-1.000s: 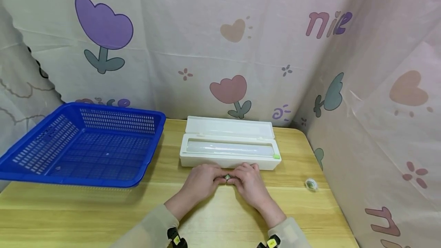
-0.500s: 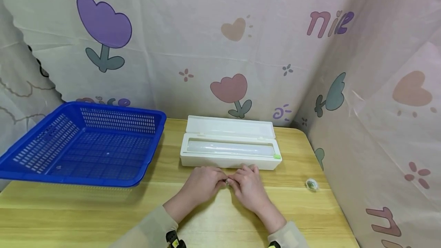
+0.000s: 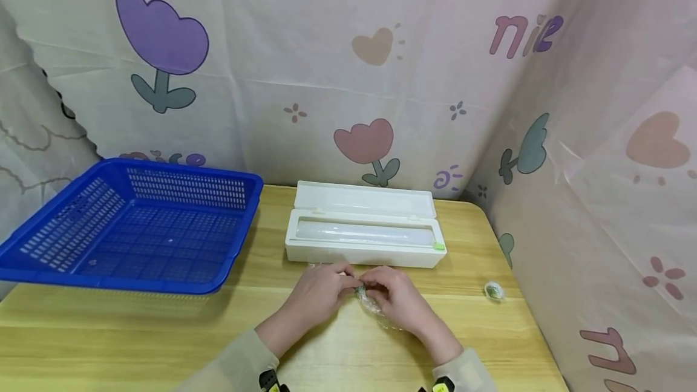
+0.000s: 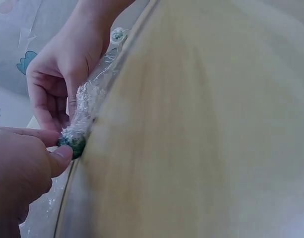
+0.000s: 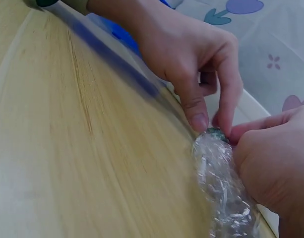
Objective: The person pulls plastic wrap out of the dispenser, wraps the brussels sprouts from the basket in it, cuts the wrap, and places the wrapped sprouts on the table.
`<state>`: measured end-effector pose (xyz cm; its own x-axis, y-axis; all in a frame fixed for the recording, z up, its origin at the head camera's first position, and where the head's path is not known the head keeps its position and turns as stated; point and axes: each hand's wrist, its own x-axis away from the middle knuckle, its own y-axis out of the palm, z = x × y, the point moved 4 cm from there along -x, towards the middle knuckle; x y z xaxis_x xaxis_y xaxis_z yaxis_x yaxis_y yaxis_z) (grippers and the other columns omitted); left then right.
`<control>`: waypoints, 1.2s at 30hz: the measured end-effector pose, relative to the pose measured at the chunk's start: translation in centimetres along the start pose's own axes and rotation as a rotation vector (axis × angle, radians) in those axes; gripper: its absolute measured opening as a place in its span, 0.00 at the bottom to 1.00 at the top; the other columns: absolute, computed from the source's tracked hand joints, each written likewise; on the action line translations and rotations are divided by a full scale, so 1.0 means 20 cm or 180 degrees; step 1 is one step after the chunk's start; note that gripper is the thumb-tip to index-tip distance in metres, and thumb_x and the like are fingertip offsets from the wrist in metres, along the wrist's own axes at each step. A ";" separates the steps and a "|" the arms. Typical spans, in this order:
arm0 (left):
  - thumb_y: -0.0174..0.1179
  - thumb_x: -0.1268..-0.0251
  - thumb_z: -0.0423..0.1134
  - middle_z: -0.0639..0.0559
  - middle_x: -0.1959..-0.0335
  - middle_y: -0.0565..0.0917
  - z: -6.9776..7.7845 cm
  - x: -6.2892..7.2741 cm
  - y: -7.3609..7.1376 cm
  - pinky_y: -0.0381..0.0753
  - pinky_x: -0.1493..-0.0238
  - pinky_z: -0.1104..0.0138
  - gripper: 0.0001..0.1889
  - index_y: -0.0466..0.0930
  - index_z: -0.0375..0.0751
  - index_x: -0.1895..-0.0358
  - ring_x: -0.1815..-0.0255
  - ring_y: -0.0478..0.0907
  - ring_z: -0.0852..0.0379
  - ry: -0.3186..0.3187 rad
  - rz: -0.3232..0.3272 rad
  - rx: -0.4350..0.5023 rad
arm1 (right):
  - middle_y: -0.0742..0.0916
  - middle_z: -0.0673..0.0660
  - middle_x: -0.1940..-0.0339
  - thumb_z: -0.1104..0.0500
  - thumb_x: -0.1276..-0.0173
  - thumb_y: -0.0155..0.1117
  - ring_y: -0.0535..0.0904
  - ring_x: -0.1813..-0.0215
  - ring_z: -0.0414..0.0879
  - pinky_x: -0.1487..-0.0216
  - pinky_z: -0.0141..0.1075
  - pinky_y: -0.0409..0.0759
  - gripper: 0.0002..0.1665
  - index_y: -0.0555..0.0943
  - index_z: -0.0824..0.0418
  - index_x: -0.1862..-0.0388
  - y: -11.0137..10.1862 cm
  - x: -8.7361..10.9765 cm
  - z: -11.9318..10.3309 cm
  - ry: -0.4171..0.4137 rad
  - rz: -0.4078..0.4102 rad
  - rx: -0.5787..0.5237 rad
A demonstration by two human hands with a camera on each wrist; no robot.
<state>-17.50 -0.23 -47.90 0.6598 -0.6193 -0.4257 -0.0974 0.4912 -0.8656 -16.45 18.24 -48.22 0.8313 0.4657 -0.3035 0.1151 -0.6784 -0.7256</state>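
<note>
A small dark green lump (image 4: 76,148) lies at the end of a crumpled strip of clear cling film (image 5: 223,183). My left hand (image 3: 316,290) pinches the lump between thumb and forefinger. Close against it, my right hand (image 3: 402,300) has its fingers curled at the film, which trails from there toward my right wrist. What the green lump is cannot be told under the film. Right behind both hands stands a white cling film dispenser (image 3: 365,254), its lid up and a roll inside.
At the right of the wooden table (image 3: 218,343) lies a small green thing wrapped in film (image 3: 494,291). A big blue plastic basket (image 3: 218,286) stands at the left. Printed cloth (image 3: 261,29) hangs behind the table.
The strip of film now shows beneath my right hand, where earlier the hands hid it. My right hand has shifted slightly right, and more of the green lump shows.
</note>
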 end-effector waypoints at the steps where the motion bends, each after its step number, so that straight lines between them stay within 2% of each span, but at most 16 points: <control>1: 0.72 0.31 0.39 0.64 0.53 0.88 0.00 0.01 0.00 0.80 0.66 0.67 0.11 0.94 0.59 0.50 0.60 0.86 0.60 -0.0018 0.0004 0.0011 | 0.89 0.49 0.48 0.76 0.38 0.76 0.85 0.48 0.44 0.48 0.38 0.86 0.22 0.90 0.58 0.48 0.00 0.00 0.00 -0.0006 -0.0023 -0.0034; 5: 0.72 0.30 0.42 0.63 0.49 0.90 -0.01 0.04 0.01 0.86 0.60 0.63 0.12 0.92 0.59 0.46 0.52 0.87 0.59 -0.0103 -0.0049 0.0198 | 0.89 0.47 0.48 0.69 0.40 0.81 0.85 0.52 0.44 0.50 0.37 0.86 0.21 0.90 0.59 0.47 0.01 0.02 0.00 -0.0089 -0.0026 -0.0026; 9: 0.73 0.31 0.48 0.64 0.47 0.89 -0.01 0.08 0.01 0.87 0.57 0.61 0.16 0.90 0.61 0.42 0.49 0.87 0.58 -0.0199 -0.0138 0.0352 | 0.88 0.46 0.49 0.58 0.40 0.84 0.84 0.52 0.43 0.49 0.39 0.85 0.21 0.90 0.58 0.48 0.02 0.05 -0.01 -0.0294 0.0091 0.0098; 12: 0.73 0.31 0.52 0.63 0.47 0.89 -0.01 0.10 0.00 0.87 0.55 0.59 0.17 0.90 0.60 0.41 0.50 0.88 0.58 -0.0235 -0.0164 0.0415 | 0.89 0.46 0.49 0.54 0.41 0.85 0.84 0.50 0.42 0.47 0.41 0.84 0.23 0.90 0.59 0.48 0.04 0.07 -0.02 -0.0419 0.0185 0.0227; 16: 0.69 0.29 0.55 0.63 0.46 0.89 0.00 0.12 -0.01 0.87 0.51 0.57 0.16 0.90 0.59 0.42 0.48 0.88 0.57 -0.0269 -0.0191 0.0497 | 0.89 0.48 0.51 0.53 0.41 0.85 0.85 0.50 0.44 0.45 0.44 0.85 0.22 0.91 0.61 0.51 0.05 0.09 -0.04 -0.0538 0.0320 0.0381; 20: 0.66 0.25 0.53 0.65 0.48 0.89 0.01 0.13 -0.01 0.87 0.50 0.57 0.13 0.92 0.59 0.45 0.48 0.88 0.58 -0.0318 -0.0139 0.0584 | 0.90 0.49 0.54 0.56 0.36 0.81 0.86 0.51 0.44 0.44 0.46 0.85 0.12 0.92 0.59 0.56 0.06 0.10 -0.05 -0.0580 0.0409 0.0405; 24: 0.69 0.27 0.51 0.66 0.51 0.90 0.01 0.14 -0.01 0.87 0.51 0.56 0.11 0.93 0.58 0.48 0.50 0.88 0.59 -0.0538 -0.0042 0.0737 | 0.90 0.46 0.58 0.59 0.30 0.75 0.86 0.55 0.40 0.49 0.43 0.85 0.03 0.92 0.54 0.59 0.07 0.08 -0.05 -0.0425 0.0456 0.0172; 28: 0.72 0.31 0.53 0.65 0.60 0.88 0.00 0.15 0.01 0.84 0.58 0.61 0.10 0.90 0.56 0.55 0.60 0.84 0.62 -0.0833 -0.0043 0.0736 | 0.90 0.43 0.64 0.64 0.32 0.75 0.83 0.66 0.37 0.63 0.36 0.85 0.05 0.91 0.53 0.61 0.08 0.06 -0.04 -0.0132 0.0528 -0.0307; 31: 0.70 0.31 0.56 0.65 0.63 0.84 0.00 0.15 0.02 0.81 0.62 0.63 0.12 0.89 0.54 0.57 0.63 0.78 0.63 -0.0908 -0.0140 0.0611 | 0.89 0.42 0.69 0.64 0.34 0.78 0.81 0.71 0.37 0.70 0.33 0.83 0.05 0.91 0.55 0.64 0.08 0.04 -0.04 0.0197 0.0585 -0.0557; 33: 0.68 0.29 0.57 0.62 0.59 0.83 0.01 0.15 0.02 0.82 0.59 0.62 0.15 0.90 0.51 0.53 0.58 0.78 0.62 -0.0879 -0.0223 0.0528 | 0.89 0.42 0.71 0.64 0.34 0.79 0.81 0.73 0.38 0.72 0.34 0.83 0.04 0.91 0.56 0.65 0.09 0.04 -0.03 0.0423 0.0612 -0.0639; 36: 0.66 0.26 0.56 0.57 0.50 0.83 0.02 0.14 0.02 0.83 0.47 0.57 0.20 0.89 0.44 0.46 0.48 0.78 0.56 -0.0807 -0.0325 0.0474 | 0.88 0.42 0.73 0.62 0.35 0.80 0.82 0.73 0.39 0.71 0.34 0.84 0.04 0.91 0.56 0.67 0.09 0.03 -0.03 0.0662 0.0640 -0.0663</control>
<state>-15.45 -1.46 -49.37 0.8271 -0.5068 -0.2431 0.0768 0.5303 -0.8443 -15.37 17.03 -49.40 0.9390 0.2000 -0.2797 0.0286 -0.8560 -0.5162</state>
